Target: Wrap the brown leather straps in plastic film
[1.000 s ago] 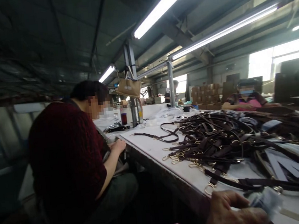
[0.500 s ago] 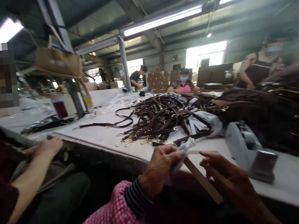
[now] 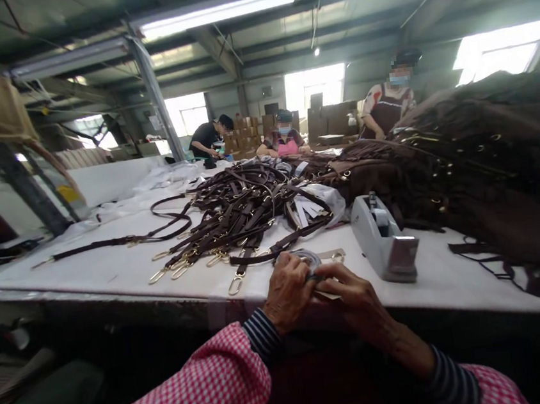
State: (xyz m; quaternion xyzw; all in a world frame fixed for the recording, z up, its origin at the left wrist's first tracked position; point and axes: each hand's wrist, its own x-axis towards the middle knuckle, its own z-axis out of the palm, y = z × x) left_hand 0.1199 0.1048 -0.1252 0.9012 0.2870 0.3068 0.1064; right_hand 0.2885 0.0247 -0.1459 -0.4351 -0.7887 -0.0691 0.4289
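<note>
My left hand (image 3: 287, 293) is closed round a greyish, see-through plastic bundle (image 3: 308, 257) at the front edge of the table. Against it, my right hand (image 3: 358, 302) has its fingers bent and pinched together. A pale flat strip (image 3: 328, 295) shows under the right fingers, its far part hidden by the hand. Just beyond lie a beige strip with a metal ring (image 3: 337, 256) and a dark brown strap (image 3: 256, 258). A heap of brown straps (image 3: 236, 209) with gold-coloured clips spreads behind my hands.
A grey tape dispenser (image 3: 374, 236) stands to the right of my hands. Behind it rises a large pile of dark brown fabric (image 3: 476, 142). White slips (image 3: 310, 209) lie in a plastic bag. Several people work across the white table (image 3: 113, 273).
The view has swung to the right. My right hand, earlier apart with fingers extended beside the long flat strip, has closed in against my left hand and the plastic bundle.
</note>
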